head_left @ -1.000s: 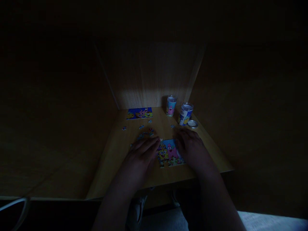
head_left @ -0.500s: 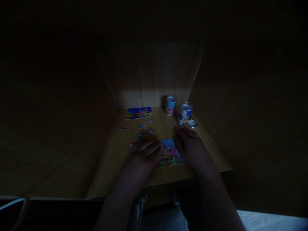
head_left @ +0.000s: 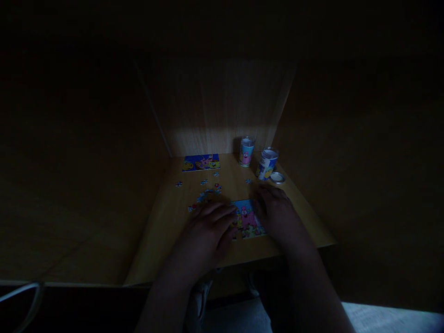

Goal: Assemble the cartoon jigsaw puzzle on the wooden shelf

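Note:
A partly assembled jigsaw puzzle (head_left: 248,219), showing a pink cartoon star on blue, lies flat near the front of the wooden surface. My left hand (head_left: 210,229) is bent over its left edge, fingers and thumb on that side; any single piece under them is hidden. At the opposite edge, my right hand (head_left: 275,212) has its curled fingers pressed against the puzzle, covering the right part. Several loose puzzle pieces (head_left: 204,196) lie in a cluster just beyond my left hand. Another loose piece (head_left: 249,181) sits beyond the puzzle, near my right fingertips.
Two printed cans, one at the back (head_left: 246,152) and one nearer (head_left: 267,164), stand at the right, beside a round lid (head_left: 277,177). A blue picture sheet (head_left: 201,162) lies by the back panel (head_left: 218,111). Dark side walls enclose the wooden surface (head_left: 163,240).
My left hand has shifted slightly: its fingers reach further over the puzzle's left edge and the thumb has spread from them. My right hand stays in place.

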The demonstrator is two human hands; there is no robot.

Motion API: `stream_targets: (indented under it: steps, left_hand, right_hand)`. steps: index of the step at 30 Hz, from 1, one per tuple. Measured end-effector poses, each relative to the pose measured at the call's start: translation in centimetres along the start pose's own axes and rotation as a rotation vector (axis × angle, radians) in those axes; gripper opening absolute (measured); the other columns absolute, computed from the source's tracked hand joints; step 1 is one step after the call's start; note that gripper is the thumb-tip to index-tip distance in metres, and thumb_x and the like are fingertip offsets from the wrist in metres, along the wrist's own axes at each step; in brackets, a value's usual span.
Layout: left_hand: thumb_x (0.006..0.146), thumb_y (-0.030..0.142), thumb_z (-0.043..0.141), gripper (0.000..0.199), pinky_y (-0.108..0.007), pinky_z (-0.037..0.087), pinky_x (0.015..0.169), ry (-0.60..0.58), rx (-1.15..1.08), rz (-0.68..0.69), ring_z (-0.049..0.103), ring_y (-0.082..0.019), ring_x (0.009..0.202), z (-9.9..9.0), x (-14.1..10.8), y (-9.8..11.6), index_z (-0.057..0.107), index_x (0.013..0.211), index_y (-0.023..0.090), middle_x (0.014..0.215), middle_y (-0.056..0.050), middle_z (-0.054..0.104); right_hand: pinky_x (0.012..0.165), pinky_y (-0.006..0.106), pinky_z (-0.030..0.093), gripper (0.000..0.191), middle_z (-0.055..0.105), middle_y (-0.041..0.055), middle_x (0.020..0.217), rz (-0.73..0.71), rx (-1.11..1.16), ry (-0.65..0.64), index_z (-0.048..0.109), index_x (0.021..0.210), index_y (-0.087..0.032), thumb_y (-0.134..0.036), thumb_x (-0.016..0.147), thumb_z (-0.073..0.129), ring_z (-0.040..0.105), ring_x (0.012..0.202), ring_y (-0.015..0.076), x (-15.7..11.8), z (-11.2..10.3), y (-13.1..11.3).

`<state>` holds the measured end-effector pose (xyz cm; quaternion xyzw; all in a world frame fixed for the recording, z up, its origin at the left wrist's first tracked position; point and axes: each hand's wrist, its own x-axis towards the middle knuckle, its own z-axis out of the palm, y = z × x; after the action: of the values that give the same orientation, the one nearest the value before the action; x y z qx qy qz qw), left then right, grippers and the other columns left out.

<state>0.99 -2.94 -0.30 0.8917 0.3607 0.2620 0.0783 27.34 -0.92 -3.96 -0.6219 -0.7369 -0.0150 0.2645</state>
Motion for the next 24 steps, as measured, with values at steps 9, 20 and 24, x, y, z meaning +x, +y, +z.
stream_targets:
  steps: [9,20,24]
  left_hand:
    - [0.107,0.028,0.072,0.037,-0.058,0.050,0.129,-0.074,-0.006,-0.025,0.064,-0.030,0.148,-0.04,0.15,0.05,0.076,0.144,0.030,0.150,-0.005,0.076]
    - [0.108,0.028,0.072,0.035,-0.058,0.049,0.130,-0.092,-0.008,0.004,0.062,-0.029,0.149,-0.09,0.15,-0.01,0.075,0.143,0.031,0.154,-0.003,0.074]
    - [0.108,0.029,0.072,0.035,-0.057,0.049,0.129,-0.083,-0.014,-0.003,0.062,-0.029,0.148,-0.07,0.18,0.04,0.075,0.143,0.032,0.151,-0.003,0.075]
  right_hand:
    - [0.124,0.056,0.048,0.044,0.071,0.0199,0.151,-0.009,-0.006,0.011,0.070,0.149,-0.017,-0.037,0.114,0.053,0.061,0.145,0.0366,-0.06,0.10,0.09]
    - [0.123,0.054,0.050,0.041,0.071,0.0185,0.152,0.002,-0.019,0.002,0.071,0.148,-0.019,-0.035,0.113,0.056,0.062,0.146,0.0353,-0.04,-0.08,-0.14]
    - [0.124,0.055,0.050,0.042,0.070,0.0187,0.153,0.000,-0.020,0.003,0.071,0.149,-0.019,-0.034,0.113,0.057,0.061,0.146,0.0353,-0.03,-0.03,-0.09]
